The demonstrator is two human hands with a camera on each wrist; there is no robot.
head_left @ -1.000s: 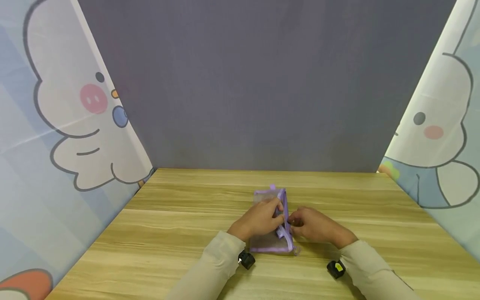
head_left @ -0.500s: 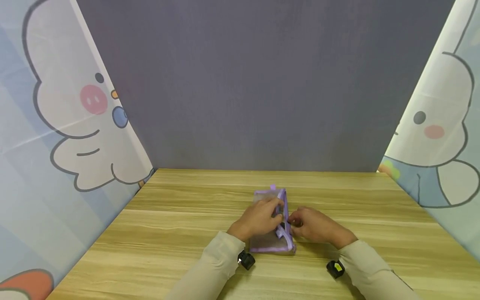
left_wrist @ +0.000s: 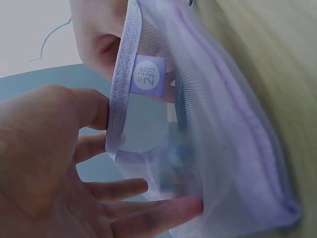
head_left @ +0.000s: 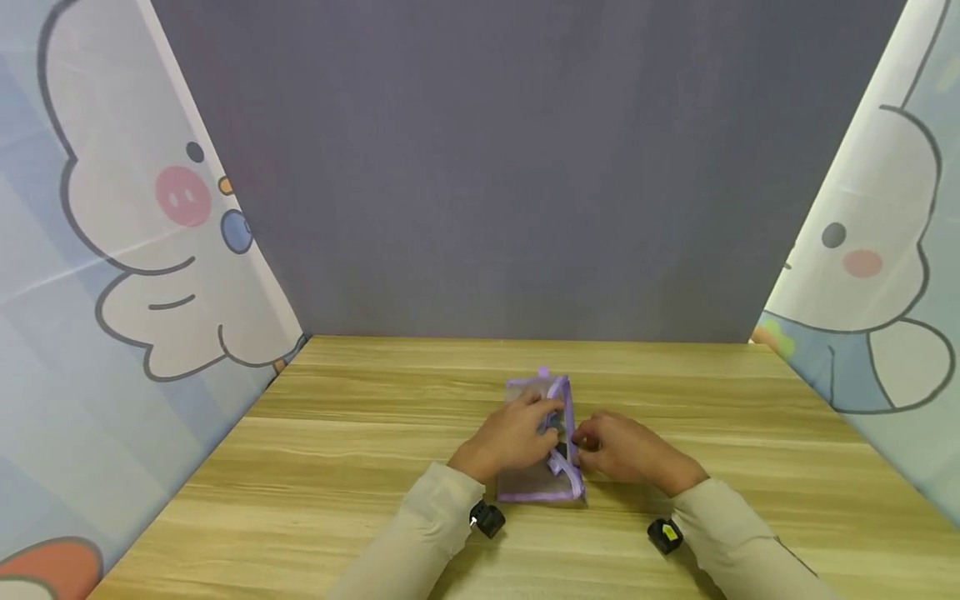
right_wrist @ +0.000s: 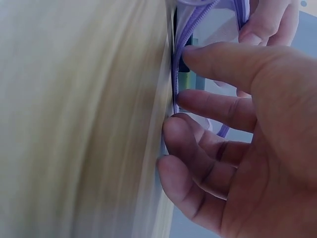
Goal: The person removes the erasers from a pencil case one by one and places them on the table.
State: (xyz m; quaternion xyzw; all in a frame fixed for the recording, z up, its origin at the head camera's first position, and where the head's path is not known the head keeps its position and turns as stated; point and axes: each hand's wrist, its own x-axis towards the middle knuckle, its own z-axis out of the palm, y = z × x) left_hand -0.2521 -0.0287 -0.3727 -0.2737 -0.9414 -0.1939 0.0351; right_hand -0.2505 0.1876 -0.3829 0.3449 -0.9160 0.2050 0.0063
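Observation:
A mesh zipper pouch with purple trim lies on the table, its zipped side open towards the right. My left hand holds the upper lip of the opening, with thumb and index finger at the purple band in the left wrist view; the other fingers reach over the mesh. My right hand pinches the lower zipper edge between thumb and fingers. A purple tag with white print sits on the raised lip. Inside the pouch show a dark item and blurred bluish and green shapes, their kind unclear.
The pouch rests on a wood-grain table. A dark grey panel stands behind it. Cartoon-printed cloths hang at both sides. Black wrist cameras are strapped below both sleeves.
Both hands keep their places on the pouch. Its near right corner has drawn in slightly. The whole head view has shifted a little.

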